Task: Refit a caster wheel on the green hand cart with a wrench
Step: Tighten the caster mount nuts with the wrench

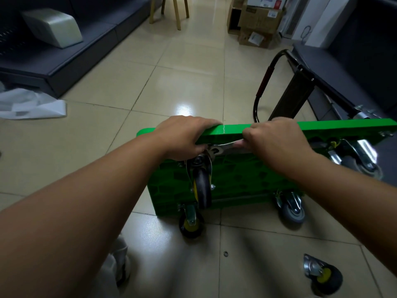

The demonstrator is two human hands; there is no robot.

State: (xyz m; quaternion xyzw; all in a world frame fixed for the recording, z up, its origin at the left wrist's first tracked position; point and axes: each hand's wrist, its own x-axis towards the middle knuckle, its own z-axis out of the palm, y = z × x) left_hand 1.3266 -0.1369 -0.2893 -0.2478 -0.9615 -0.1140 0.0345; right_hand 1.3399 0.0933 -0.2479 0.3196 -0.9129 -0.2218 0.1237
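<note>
The green hand cart [242, 181] stands on its long edge on the tiled floor, underside toward me. A black and yellow caster wheel [202, 188] sits at its upper left corner. My left hand [184, 136] grips the cart's top edge just above that caster. My right hand [272, 140] grips the handle of a silver wrench [223, 148], whose ring end lies at the caster's mounting plate. Three other casters are fixed on the underside: lower left [191, 224], lower right [293, 209] and upper right [363, 158].
A loose black and yellow caster [322, 274] lies on the floor at the bottom right, and a small washer [225, 253] lies left of it. The cart's black folding handle [264, 82] juts out behind. Dark sofas flank both sides; cardboard boxes [257, 20] stand far back.
</note>
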